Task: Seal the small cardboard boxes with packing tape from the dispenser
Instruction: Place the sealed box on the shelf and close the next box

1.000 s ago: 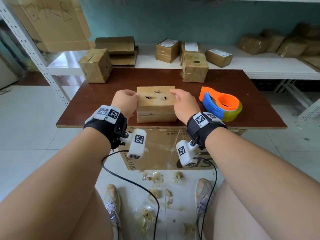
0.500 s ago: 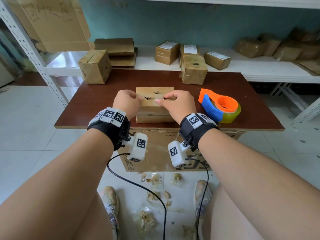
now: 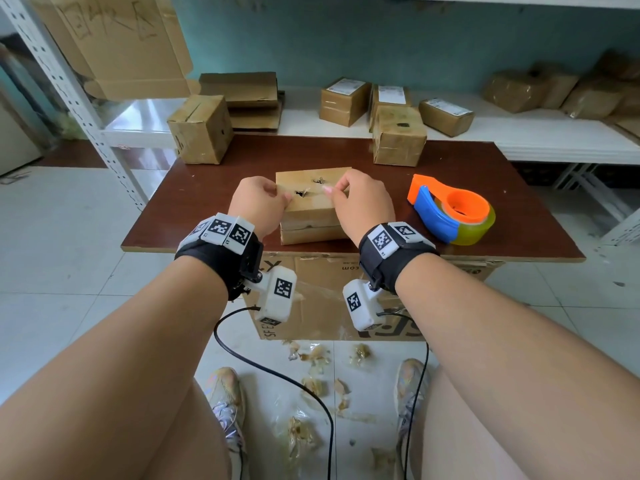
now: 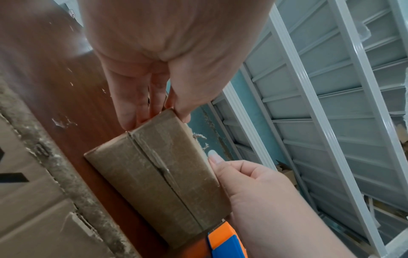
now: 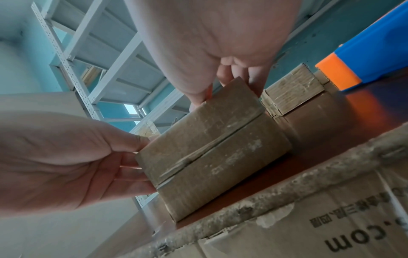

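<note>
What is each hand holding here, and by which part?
Both hold the small cardboard box on the table: the left hand grips its left end, the right hand its right end, thumbs on the top face.

Stockroom: metal shelving stacked with taped parcels (some labelled), flattened cartons.

We saw the head view evenly lit by soft daylight, bright on the white floor tiles and shelf, with only faint shadows. Its wide lens bent the shelving upright and stretched the forearms at the edges. The table carried a dull sheen. In both wrist views the nearest palm loomed large and soft, and the right wrist view was hazy, with an orange reflection on the tabletop.
</note>
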Tool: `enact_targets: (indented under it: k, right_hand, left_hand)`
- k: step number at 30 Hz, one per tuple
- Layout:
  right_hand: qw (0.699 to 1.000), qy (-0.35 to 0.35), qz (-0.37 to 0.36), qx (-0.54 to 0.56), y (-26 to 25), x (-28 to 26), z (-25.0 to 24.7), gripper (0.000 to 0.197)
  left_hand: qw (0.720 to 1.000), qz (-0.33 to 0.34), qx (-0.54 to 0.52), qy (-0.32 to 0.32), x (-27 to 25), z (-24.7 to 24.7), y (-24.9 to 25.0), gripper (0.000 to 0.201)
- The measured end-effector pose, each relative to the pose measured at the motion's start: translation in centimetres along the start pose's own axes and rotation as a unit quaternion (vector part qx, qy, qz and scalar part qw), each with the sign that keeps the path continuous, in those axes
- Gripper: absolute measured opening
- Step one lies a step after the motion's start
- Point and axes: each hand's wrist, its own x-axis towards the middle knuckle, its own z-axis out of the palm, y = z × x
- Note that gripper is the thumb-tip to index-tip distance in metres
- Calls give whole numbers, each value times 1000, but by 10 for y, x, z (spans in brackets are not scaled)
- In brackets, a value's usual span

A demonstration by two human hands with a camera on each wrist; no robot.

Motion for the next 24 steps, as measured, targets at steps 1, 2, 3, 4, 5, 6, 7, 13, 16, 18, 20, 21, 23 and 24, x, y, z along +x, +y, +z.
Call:
enact_targets:
  k: [1,2,3,4,5,6,7,13,16,18,20,21,23,24]
  right_hand:
    - [1000,-2,3,12,0,1,1,31]
    - [1000,-4,8,22,1,2,2,31]
    - [999,-4,15,30,1,3,2,30]
    - [999,-4,26,40,2,4,2,30]
    - [998,-3,40,53,2,5,2,29]
    - [996,-1,54,70,3,7,1,29]
    - [994,0,68,89,3,8,0,28]
    - [965,15,160,208,9,8,1,30]
    - [940,41,200,273,12,6,4,50]
    - [922,51,219,316,16,11,7,58]
    - [908,60,242,337,14,15,5,41]
    - [907,54,251,334,15,16,3,30]
    - [914,4,245,323,16,16,-1,55]
    - [922,-26,235,305,17,15,-1,61]
  left_hand:
    - [1000,1,6,-1,-1,-1,0,41]
    - [1000,1,9,-3,-2,-1,1,41]
    - [1000,1,13,-4,-4,-2,1,42]
    - [1000,3,18,-4,-6,-2,1,43]
    - [1000,7,24,-3,-7,-2,1,42]
    - [999,16,32,-1,-8,-2,1,41]
    - [999,28,42,2,-9,-1,1,42]
    - [998,48,22,14,-14,0,0,42]
    - [998,52,15,18,-17,1,-1,40]
    - [998,55,15,22,-18,2,-1,40]
    - [998,59,16,24,-18,3,-2,36]
    - [998,64,16,24,-18,4,-2,32]
    - [997,73,16,19,-18,7,-3,28]
    - [997,78,16,17,-19,8,-3,27]
